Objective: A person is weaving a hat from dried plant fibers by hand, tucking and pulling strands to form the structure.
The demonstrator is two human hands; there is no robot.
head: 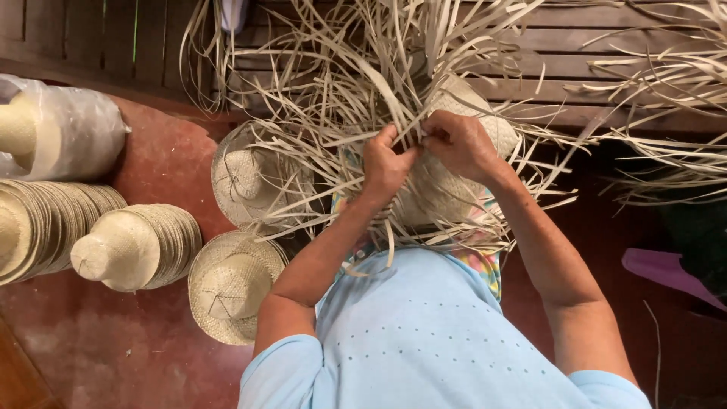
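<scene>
- The half-woven hat (443,185) sits at the centre of the frame, on the person's lap, with its pale woven body directly under both hands and loose straw strips (341,83) fanning up and outward toward the top of the frame.
- The left hand (385,165) has its grip pressed together, pinching a few strips between thumb and fingers just left of centre.
- The right hand (458,142) is curled shut on neighbouring strips, just to the right and slightly higher; the two hands almost touch, knuckle to knuckle.
- The strips being held run roughly upward and away from the hands, so their long axis points to the top of the frame, while the woven part lies below and to the right of the grips (nearer the right hand).
- Counted: two separate hats lie on the red floor (151,356) left of the person, one (254,178) higher and one (227,288) lower.
- Two stacks of finished hats lie on their sides at the left edge, the nearer stack (136,246) beside the farther stack (45,231).
- One plastic-wrapped bundle (64,129) sits in the upper left.
- More loose straw (674,129) trails across the wooden slats (575,45) at the upper right.
</scene>
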